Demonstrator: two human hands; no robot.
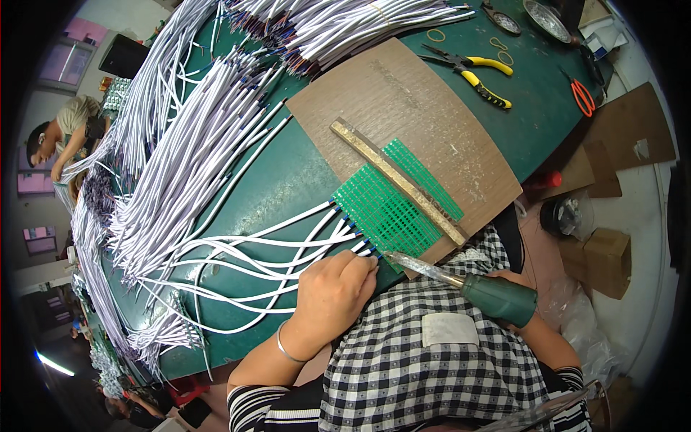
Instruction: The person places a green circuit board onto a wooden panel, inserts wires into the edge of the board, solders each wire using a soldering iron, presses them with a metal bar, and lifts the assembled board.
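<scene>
Both hands are seen low in the frame, just below centre. A white wire (317,248) is pinched at its end by the curled fingers of the left hand (332,291), right at the lower corner of the green circuit strips (392,209). A soldering iron (461,282) with a green handle is gripped by the right hand (515,284), which is mostly hidden behind that handle; its metal tip is pointed toward the same corner, just beside the left fingertips. The strips are laid on a brown board (403,108) at centre and are held down by a metal bar (396,180) lying across them. White wire bundles (180,158) are spread over the green table (288,180) in the upper left. Yellow-handled pliers (475,72) and orange scissors (581,97) are seen in the upper right.
</scene>
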